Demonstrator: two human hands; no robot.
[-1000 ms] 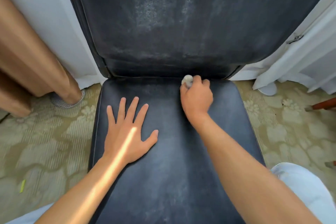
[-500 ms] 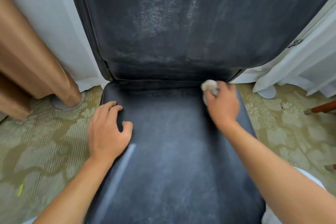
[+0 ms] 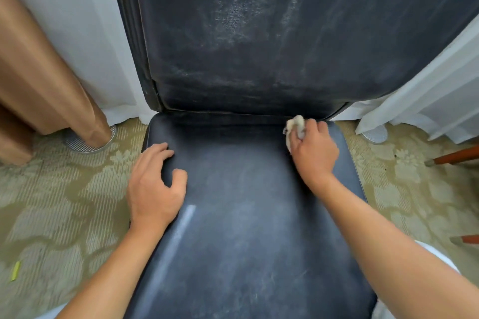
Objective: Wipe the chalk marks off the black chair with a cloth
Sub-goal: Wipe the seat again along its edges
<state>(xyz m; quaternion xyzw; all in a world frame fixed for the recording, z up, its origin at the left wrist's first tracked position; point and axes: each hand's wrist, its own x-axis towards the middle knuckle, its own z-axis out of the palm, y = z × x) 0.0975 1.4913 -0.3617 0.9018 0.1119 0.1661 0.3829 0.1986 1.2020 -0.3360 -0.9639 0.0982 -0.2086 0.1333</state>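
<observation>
Right hand (image 3: pixel 315 149) is balled around the cloth (image 3: pixel 295 125), a soft wad; left hand (image 3: pixel 153 186) rests loosely curled on the seat edge (image 3: pixel 233 215).

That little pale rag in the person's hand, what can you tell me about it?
The cloth is small, off-white and soft-looking, bunched into a wad. The right hand grips it, fingers curled round it, so only a crumpled tuft shows above the knuckles and a strip beside the thumb; the rest is hidden. It sits at the far right corner of the black chair seat, close under the backrest, apparently pressed on the dusty surface.
</observation>
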